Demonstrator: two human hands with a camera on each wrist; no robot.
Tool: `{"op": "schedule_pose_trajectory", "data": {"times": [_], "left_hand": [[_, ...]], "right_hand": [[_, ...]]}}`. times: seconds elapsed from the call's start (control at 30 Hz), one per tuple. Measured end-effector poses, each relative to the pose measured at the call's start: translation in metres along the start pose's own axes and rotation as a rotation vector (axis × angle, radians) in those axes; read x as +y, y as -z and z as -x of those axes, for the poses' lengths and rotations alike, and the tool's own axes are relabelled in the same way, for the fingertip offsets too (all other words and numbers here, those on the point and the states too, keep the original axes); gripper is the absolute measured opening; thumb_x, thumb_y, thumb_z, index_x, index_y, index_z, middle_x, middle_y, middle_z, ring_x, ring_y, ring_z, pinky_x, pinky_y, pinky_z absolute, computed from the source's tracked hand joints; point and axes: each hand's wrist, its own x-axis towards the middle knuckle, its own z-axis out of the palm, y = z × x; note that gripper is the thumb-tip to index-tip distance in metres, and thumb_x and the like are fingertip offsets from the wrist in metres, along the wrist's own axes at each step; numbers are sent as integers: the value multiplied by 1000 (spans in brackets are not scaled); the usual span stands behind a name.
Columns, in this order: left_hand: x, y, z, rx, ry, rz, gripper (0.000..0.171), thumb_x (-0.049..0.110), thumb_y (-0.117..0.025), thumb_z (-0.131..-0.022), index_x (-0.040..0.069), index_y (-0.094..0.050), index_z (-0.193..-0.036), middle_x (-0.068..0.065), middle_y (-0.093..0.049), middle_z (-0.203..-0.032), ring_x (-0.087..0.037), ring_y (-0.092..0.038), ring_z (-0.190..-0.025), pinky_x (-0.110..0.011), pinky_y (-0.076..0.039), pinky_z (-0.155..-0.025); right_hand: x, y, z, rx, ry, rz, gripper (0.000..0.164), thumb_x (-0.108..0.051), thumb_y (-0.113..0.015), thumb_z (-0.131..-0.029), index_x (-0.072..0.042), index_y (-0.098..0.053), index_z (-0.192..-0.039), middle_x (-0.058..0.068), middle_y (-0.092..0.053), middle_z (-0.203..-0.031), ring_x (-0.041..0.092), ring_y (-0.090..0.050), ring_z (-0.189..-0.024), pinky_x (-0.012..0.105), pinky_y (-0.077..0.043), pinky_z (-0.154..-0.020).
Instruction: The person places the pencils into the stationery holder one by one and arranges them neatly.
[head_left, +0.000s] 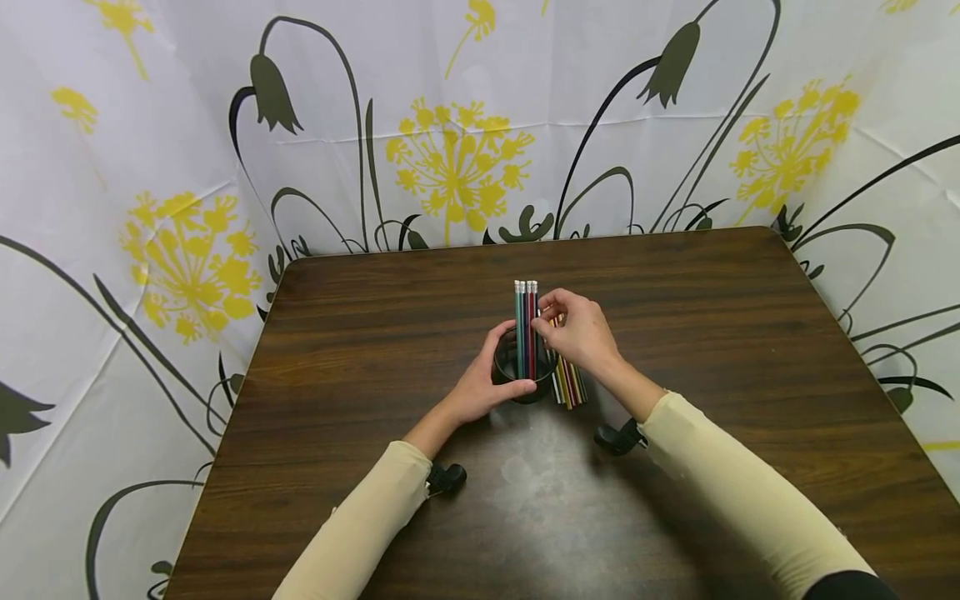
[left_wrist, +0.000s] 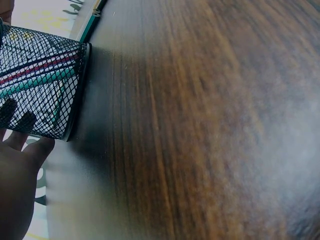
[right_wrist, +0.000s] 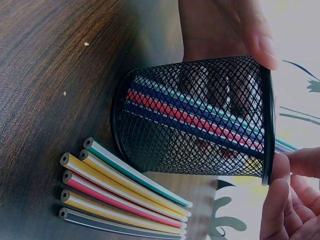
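Observation:
A black wire-mesh pencil cup (right_wrist: 200, 167) stands upright on the table. My left hand (head_left: 476, 383) grips its side, the thumb along the near rim; in the left wrist view the fingers wrap the mesh (left_wrist: 45, 110). Several pencils (head_left: 527, 333), teal, navy and red, lean inside with their eraser ends up. My right hand (head_left: 581, 332) pinches the upper part of a navy pencil (right_wrist: 210, 142) at the rim, its lower part inside the cup. Beside the cup, several loose pencils (head_left: 570, 385) lie side by side: green, yellow, red and black, unsharpened.
The brown wood-grain table (head_left: 360, 333) runs back to a white flower-patterned curtain (head_left: 465, 83). Small pale specks (right_wrist: 86, 44) dot the tabletop near the cup. Black wrist cameras (head_left: 618, 437) hang under both forearms, close over the table.

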Motion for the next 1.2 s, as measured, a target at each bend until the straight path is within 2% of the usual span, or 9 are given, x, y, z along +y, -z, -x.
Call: {"op": "schedule_pose_trajectory", "data": {"times": [0.37,0.5,0.6,0.8,0.93,1.07,1.2], "left_hand": [[-1,0,0,2,4,9,86,16,-71,-90,17,-15,-155,-16,-31,-152,-35,-30,-139,-57,-24,-110],[-2,-1,0,5,1,16,85,13,-71,-90,17,-15,-155,-17,-32,-151,-35,-31,-139,-57,-24,-110],[-2,-1,-1,11,-9,32,85,11,-71,-89,16,-16,-155,-17,-33,-150,-36,-31,-138,-57,-24,-110],[-3,-1,-1,14,-40,54,86,10,-72,-88,14,-17,-154,-17,-35,-149,-35,-34,-137,-58,-25,-110],[-3,-1,-1,15,-53,62,86,10,-72,-88,14,-17,-154,-18,-35,-148,-34,-34,-136,-58,-25,-110],[-3,-1,-1,16,-50,52,87,12,-73,-88,14,-17,-154,-18,-36,-148,-37,-34,-136,-58,-25,-109],[-3,0,-1,16,-45,40,87,14,-73,-88,14,-17,-154,-18,-35,-148,-39,-34,-136,-58,-25,-109]], "right_hand": [[0,0,-2,-20,0,20,25,-16,-72,-89,-3,-66,-109,4,-70,-87,12,-61,-56,32,-46,-55],[-2,2,-3,-49,-27,-9,26,-16,-71,-89,-2,-66,-111,6,-70,-89,14,-64,-57,31,-50,-55],[-2,5,-4,-80,-51,-39,27,-17,-70,-90,-3,-65,-112,6,-70,-90,20,-67,-60,31,-51,-55],[0,16,-7,-119,-62,-95,27,-17,-68,-92,-2,-65,-115,9,-70,-95,26,-70,-66,31,-53,-55],[7,22,-11,-116,-96,-142,26,-17,-67,-93,-2,-65,-114,11,-71,-96,28,-70,-69,38,-56,-57],[19,26,-14,-114,-141,-170,24,-17,-66,-94,-2,-65,-113,15,-71,-97,36,-70,-74,44,-56,-60],[34,27,-15,-109,-176,-152,24,-16,-65,-94,0,-66,-112,21,-69,-99,40,-69,-77,40,-56,-59]]}}
